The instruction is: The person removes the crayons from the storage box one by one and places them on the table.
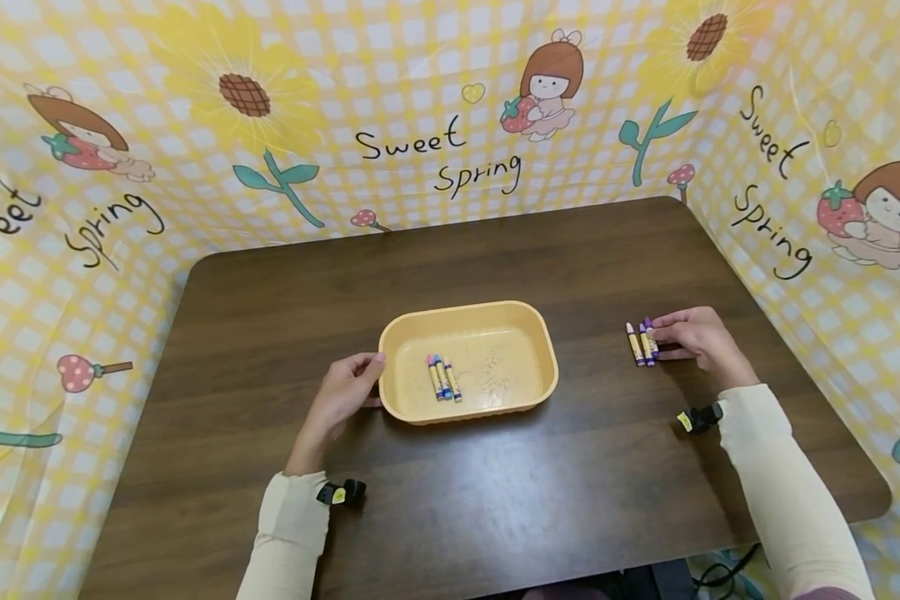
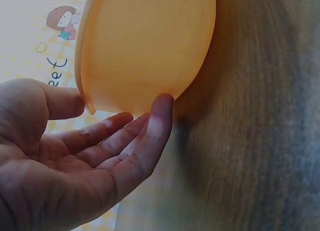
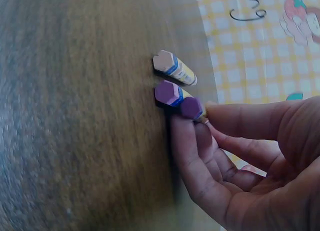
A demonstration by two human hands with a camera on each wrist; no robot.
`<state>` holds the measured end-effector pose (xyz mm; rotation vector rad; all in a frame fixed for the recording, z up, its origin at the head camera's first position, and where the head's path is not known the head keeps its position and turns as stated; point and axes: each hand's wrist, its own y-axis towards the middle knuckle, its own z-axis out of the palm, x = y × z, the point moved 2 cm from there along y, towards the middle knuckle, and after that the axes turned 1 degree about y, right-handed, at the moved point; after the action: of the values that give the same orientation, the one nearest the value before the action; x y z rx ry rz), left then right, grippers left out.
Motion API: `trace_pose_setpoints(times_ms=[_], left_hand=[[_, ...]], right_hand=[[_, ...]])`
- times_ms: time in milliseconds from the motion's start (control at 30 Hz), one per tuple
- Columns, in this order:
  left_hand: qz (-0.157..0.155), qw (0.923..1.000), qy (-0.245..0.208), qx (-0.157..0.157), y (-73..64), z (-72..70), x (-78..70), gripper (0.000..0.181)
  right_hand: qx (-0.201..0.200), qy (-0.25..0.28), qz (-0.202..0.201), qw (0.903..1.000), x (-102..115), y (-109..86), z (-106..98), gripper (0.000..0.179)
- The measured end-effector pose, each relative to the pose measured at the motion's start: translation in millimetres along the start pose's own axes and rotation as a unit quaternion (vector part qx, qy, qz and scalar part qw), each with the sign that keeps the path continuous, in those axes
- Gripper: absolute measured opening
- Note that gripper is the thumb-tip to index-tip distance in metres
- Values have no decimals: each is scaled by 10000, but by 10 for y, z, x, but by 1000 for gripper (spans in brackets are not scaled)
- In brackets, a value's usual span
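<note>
My left hand (image 1: pixel 341 390) grips the left end of a yellow plastic tray (image 1: pixel 506 350), thumb at the rim and fingers against the outer wall (image 2: pixel 145 51). Inside the tray lie a pink crayon (image 1: pixel 435 380), a blue crayon (image 1: pixel 442 379) and a pale-tipped crayon (image 1: pixel 452 382), side by side. Over at the right, my right hand (image 1: pixel 697 340) pinches a purple crayon (image 3: pixel 191 108) between thumb and fingers. Touching or very near it is another purple crayon (image 3: pixel 167 93) on the table. A beige crayon (image 3: pixel 165 62) lies just beyond that one, slightly apart.
The brown wooden table (image 1: pixel 285 308) has rounded corners. A yellow checked cloth (image 1: pixel 420 75) printed with flowers and figures hangs round its back and sides. Dark cables (image 1: pixel 723 575) show below the front right edge.
</note>
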<state>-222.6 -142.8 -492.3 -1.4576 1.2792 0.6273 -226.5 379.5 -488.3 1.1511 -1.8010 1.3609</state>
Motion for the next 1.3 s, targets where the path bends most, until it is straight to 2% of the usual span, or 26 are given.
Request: trace_pose_setpoints(times_ms=[100, 300, 433, 533, 633, 700, 933, 1067, 1167, 1200, 1233, 1300], left_hand=[[-9, 10000, -22, -1, 3, 3, 8, 51], [-24, 10000, -90, 10, 10, -4, 19, 51], [12, 9999, -160, 18, 11, -25, -7, 53], [2, 9998, -183, 50, 2, -22, -28, 53], [-13, 9998, -192, 61, -9, -10, -36, 53], [-30, 9998, -175, 46, -12, -9, -31, 52], [-44, 10000, -24, 53, 2, -13, 14, 51], [-103, 9999, 3, 52, -9, -9, 31, 50], [-99, 9999, 10, 30, -12, -12, 32, 49], [-86, 10000, 1, 21, -10, -14, 31, 49], [-75, 10000, -13, 10, -7, -16, 30, 49], [-42, 10000, -23, 0, -1, -19, 27, 50]], right_hand=[[-79, -341, 20, 9994, 12, -7, 25, 45], [-282, -615, 27, 9977, 34, -50, 47, 41], [-447, -1140, -108, 9924, 82, -71, 79, 37], [-618, -1711, -291, 9829, 107, -97, 114, 34], [-796, -2257, -547, 9694, 121, -129, 152, 30], [-876, -2477, -676, 9625, 123, -142, 179, 29], [-940, -2825, -800, 9513, 101, -187, 204, 27], [-1409, -3072, -1141, 9342, 138, -256, 220, 23], [-1824, -3029, -1453, 9240, 242, -302, 249, 23], [-1889, -2941, -1504, 9248, 289, -312, 262, 24], [-1888, -2776, -1526, 9295, 340, -318, 278, 25], [-1740, -2304, -1510, 9454, 445, -322, 317, 30]])
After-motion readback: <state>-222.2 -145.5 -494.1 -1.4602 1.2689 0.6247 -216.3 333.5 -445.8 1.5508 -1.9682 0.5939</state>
